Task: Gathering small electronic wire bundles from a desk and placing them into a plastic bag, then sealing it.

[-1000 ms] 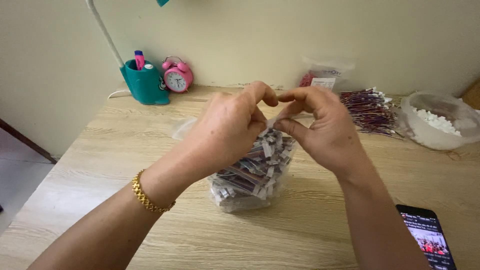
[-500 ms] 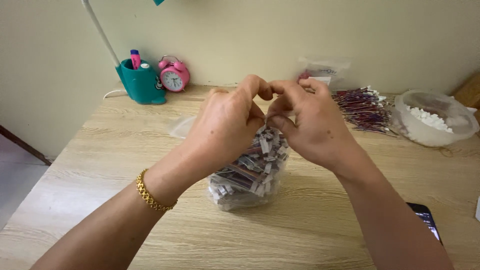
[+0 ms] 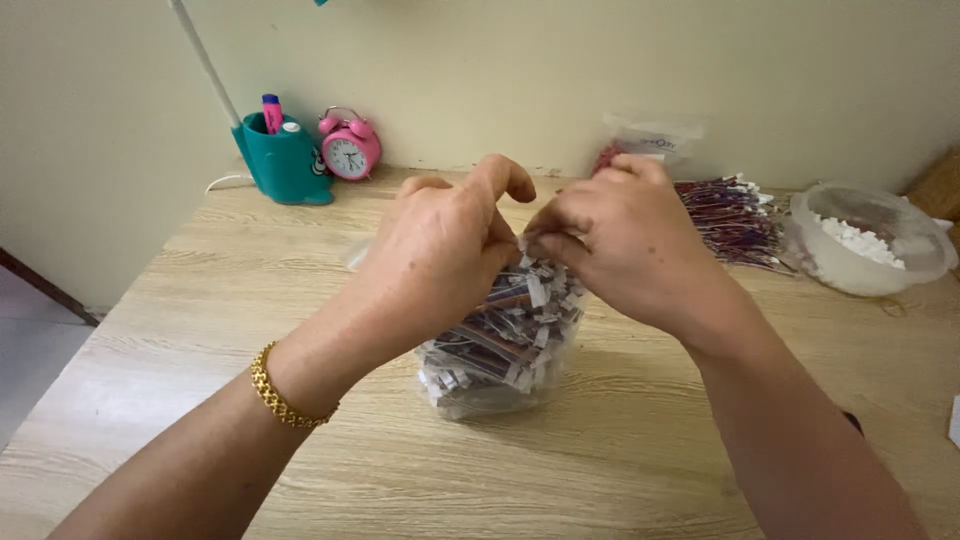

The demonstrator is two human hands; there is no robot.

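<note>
A: The left hand (image 3: 440, 250) and the right hand (image 3: 620, 245) both pinch the top of the bag (image 3: 505, 345), which stands mid-bench (image 3: 200, 330), full of small wired connectors.

B: I think it is best to keep the grips close together and the bag upright, so nothing spills.

A: Compared with half a second ago, the hands sit a little lower; the phone is gone from view.

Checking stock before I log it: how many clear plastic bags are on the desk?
2. One bag of small wired connectors stands mid-desk, its top pinched by the left hand and right hand. A second bag lies by the wall; hands may hide more.
</note>
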